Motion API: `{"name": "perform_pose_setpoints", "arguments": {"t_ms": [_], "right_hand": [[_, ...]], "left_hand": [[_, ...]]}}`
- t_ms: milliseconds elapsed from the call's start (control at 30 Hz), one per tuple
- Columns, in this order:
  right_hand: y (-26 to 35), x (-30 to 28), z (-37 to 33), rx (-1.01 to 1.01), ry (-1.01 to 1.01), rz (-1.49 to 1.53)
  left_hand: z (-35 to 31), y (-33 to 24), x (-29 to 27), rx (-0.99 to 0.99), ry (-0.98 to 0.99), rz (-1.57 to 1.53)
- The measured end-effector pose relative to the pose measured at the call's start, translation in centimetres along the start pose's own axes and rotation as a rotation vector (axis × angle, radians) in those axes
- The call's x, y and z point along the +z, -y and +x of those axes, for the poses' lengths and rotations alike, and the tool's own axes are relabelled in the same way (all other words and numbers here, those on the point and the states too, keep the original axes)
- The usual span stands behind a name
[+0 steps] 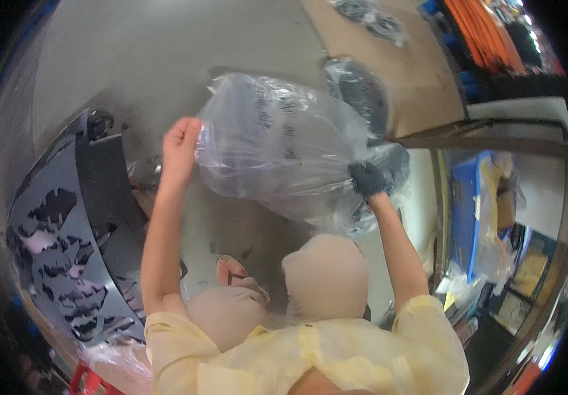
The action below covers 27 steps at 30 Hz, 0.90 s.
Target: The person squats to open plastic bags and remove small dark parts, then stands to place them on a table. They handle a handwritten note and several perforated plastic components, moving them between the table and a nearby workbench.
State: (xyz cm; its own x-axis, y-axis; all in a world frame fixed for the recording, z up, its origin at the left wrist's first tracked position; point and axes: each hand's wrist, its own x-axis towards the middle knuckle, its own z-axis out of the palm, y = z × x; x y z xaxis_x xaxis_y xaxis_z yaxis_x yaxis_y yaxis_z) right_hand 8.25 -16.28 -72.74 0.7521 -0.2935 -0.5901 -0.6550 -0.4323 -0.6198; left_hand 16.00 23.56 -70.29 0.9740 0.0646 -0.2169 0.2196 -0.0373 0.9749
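Grey concrete floor point(165, 59) fills the background, with a brown cardboard sheet point(415, 72) far right. Left hand point(180, 146) is clenched on the left edge of a large clear plastic bag point(277, 145). Right hand point(368, 179), in a dark glove, grips the bag's right end. Bag hangs raised between both hands, above the knees; judged mid-handling, not set down.

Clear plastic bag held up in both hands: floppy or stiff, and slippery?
The clear plastic bag is probably floppy: it wrinkles and sags between the left hand and right hand. Likely light, held aloft. Its glossy film may slip.
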Motion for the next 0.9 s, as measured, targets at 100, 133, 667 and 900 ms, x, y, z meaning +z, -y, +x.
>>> {"name": "perform_pose_setpoints", "arguments": {"t_ms": [100, 133, 667, 900], "right_hand": [[0.6, -2.1, -0.8, -0.238, -0.367, -0.204], [1.4, -2.5, -1.7, -0.495, -0.274, -0.130], [1.0, -27.7, -14.2, -0.446, -1.091, -0.452], [-7.2, -49.9, -15.4, 0.218, -1.053, -0.944]], "left_hand": [[-3.2, -11.7, 3.0, 0.448, 0.156, 0.041], [-4.3, -15.0, 4.4, 0.506, 0.162, -0.105], [-6.5, -30.5, 18.9, 0.959, 0.548, 0.030], [7.3, -9.1, 14.8, 0.160, 0.395, 0.204]]}}
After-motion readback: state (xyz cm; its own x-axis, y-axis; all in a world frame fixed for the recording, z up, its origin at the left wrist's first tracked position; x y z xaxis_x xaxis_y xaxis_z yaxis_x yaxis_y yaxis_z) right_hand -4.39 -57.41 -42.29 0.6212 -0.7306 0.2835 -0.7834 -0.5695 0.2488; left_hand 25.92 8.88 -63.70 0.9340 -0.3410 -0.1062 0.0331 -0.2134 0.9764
